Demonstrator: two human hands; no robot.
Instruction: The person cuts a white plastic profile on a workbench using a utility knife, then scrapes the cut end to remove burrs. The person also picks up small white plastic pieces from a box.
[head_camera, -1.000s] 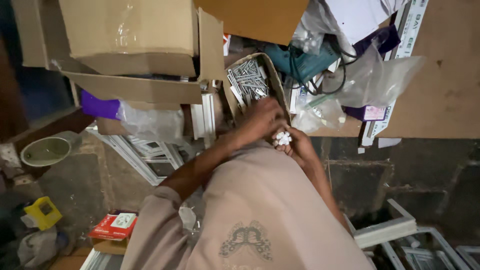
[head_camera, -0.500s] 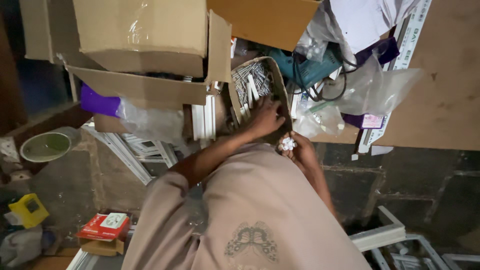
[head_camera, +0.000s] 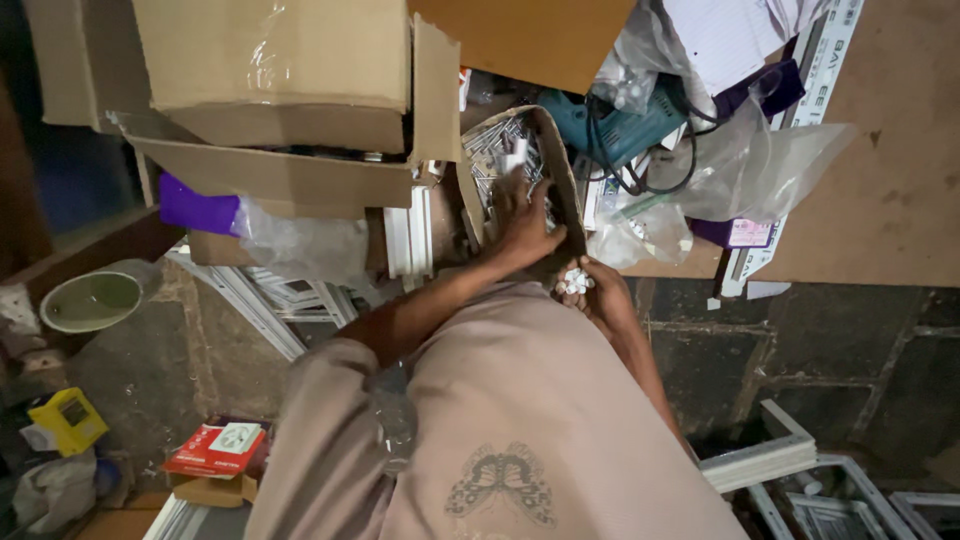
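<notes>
My left hand (head_camera: 522, 220) reaches into a small open cardboard box (head_camera: 556, 150) filled with metal screws (head_camera: 490, 150), fingers spread over them and lifting a small white piece. My right hand (head_camera: 597, 295) is cupped just below the box, holding a handful of small white plastic plugs (head_camera: 574, 281). Both hands sit close together at the edge of a brown board table (head_camera: 900, 200). My beige shirt fills the lower middle of the view.
Large cardboard boxes (head_camera: 280, 90) stand at the left. A teal power drill (head_camera: 610, 130) with black cord and clear plastic bags (head_camera: 740, 170) lie right of the screw box. White frame pieces (head_camera: 760, 460) lie on the dark floor; a green bowl (head_camera: 90, 300) and red box (head_camera: 215, 450) sit left.
My left hand has moved further up into the screw box and spread its fingers. My right hand has stayed below it with the white plugs.
</notes>
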